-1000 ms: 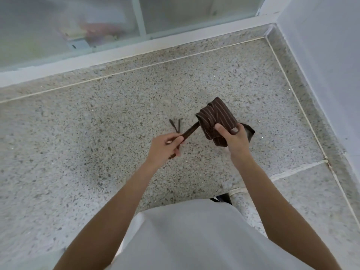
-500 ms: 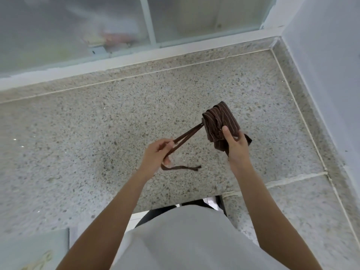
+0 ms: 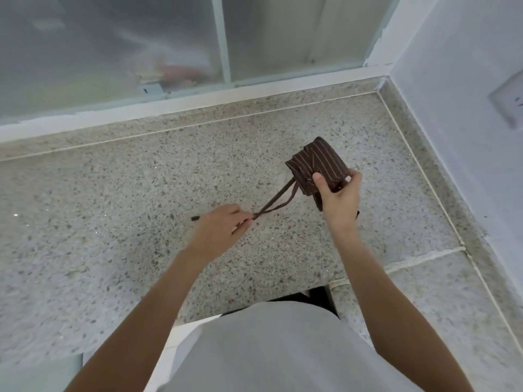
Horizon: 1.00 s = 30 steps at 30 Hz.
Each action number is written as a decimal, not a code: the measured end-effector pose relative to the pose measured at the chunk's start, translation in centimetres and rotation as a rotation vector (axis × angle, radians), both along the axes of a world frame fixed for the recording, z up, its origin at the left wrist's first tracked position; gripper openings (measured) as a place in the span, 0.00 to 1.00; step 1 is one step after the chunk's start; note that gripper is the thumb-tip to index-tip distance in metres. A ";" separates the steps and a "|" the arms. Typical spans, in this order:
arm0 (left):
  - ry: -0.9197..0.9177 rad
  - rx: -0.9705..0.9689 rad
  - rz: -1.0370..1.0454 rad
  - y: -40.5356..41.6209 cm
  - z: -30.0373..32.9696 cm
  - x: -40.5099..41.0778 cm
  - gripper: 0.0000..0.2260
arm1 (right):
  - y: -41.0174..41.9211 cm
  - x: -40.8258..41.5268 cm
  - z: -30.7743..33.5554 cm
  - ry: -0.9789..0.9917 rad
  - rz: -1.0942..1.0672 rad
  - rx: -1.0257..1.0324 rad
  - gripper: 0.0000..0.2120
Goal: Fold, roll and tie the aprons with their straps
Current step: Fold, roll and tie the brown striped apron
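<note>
Item: brown fabric apron with thin pale stripes, rolled into a compact bundle (image 3: 318, 165); held in the air above the speckled grey stone table (image 3: 113, 207), toward its right rear part, not touching it.

Holder: right hand (image 3: 338, 195), closed around the near end of the bundle, thumb across the front, fingers behind.

Attachment: two narrow dark brown straps (image 3: 276, 203), running from the bundle's left lower edge down and leftward to the left hand (image 3: 219, 232); that hand is closed on them in a pinch; a short strap end (image 3: 195, 218) protrudes past its far side.

Change over the last second: the left hand has moved down and outward to the left; the straps, half a second ago partly slack with a loose tail below the hand, now run nearly straight, one line taut and the other slightly bowed; the bundle has risen a little to the right.

Reading: the rolling appears done; the straps look drawn out under tension, ready for winding round the roll or for cinching; whether a knot exists yet cannot be told.

Orientation: long axis of the bundle runs from near right to far left-of-centre, tilted; far end points away from the person toward the frosted glass window (image 3: 113, 46); stripes follow that axis; straps leave roughly crosswise to it.
</note>
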<state>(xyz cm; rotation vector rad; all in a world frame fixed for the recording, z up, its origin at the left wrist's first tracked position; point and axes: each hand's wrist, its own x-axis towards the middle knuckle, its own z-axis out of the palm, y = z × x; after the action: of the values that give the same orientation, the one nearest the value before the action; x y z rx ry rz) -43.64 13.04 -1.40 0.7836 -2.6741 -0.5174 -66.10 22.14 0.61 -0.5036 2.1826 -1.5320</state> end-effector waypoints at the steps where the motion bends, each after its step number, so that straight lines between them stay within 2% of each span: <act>1: 0.000 -0.061 -0.073 0.4 0.2 -0.6 0.15 | -0.3 -0.3 -0.1 0.148 0.019 0.074 0.26; 3: 0.034 -0.149 -0.187 0.6 0.5 -1.3 0.13 | -0.1 -0.6 -0.9 0.566 0.189 0.272 0.25; 5: 0.069 -0.216 -0.243 -0.9 1.4 -2.4 0.13 | 0.4 -1.3 -1.4 0.937 0.544 0.349 0.24; 6: 0.083 -0.228 -0.247 -2.0 2.0 -2.9 0.12 | 0.8 -1.5 -1.6 1.009 0.759 0.340 0.25; 7: 0.081 -0.180 -0.234 -3.1 2.8 -3.3 0.11 | 1.3 -1.6 -1.6 0.995 0.947 0.325 0.25; 9: 0.092 0.064 -0.168 -4.6 4.1 -3.9 0.06 | 2.3 -0.9 -0.7 0.789 1.124 0.271 0.24; 10: 0.123 0.220 -0.109 -4.8 4.6 -4.2 0.04 | 2.8 -0.5 0.0 0.578 1.118 0.211 0.23; 12: 0.261 0.530 0.010 -4.6 5.1 -4.7 0.01 | 3.6 0.2 1.8 0.112 1.018 0.069 0.21; 13: 0.338 0.676 0.050 -4.3 5.0 -5.1 0.01 | 4.0 0.4 2.7 -0.049 0.944 -0.005 0.20; 15: 0.424 0.853 0.060 -3.5 4.2 -5.5 0.05 | 4.1 0.4 3.9 -0.241 0.799 -0.148 0.24; 17: 0.382 0.916 0.040 -2.5 3.2 -5.9 0.09 | 3.6 0.3 4.5 -0.335 0.694 -0.221 0.31; 19: 0.347 0.969 0.037 -1.3 2.7 -6.2 0.14 | 3.0 0.3 4.7 -0.371 0.664 -0.259 0.33; 23: 0.311 1.005 0.009 0.0 2.0 -6.3 0.08 | 2.4 0.0 4.6 -0.435 0.579 -0.336 0.37; 26: 0.353 1.005 0.059 0.8 1.6 -5.6 0.12 | 2.1 -0.4 4.7 -0.393 0.521 -0.316 0.38; 30: 0.363 1.056 -0.051 1.5 0.7 -4.8 0.13 | 2.4 -1.2 4.5 -0.353 0.520 -0.304 0.34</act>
<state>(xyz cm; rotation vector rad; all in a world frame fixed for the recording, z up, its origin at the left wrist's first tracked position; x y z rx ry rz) -48.40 14.50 -0.65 0.7323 -1.9554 -1.9281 -67.29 24.58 5.11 -0.7595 1.4187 -1.5160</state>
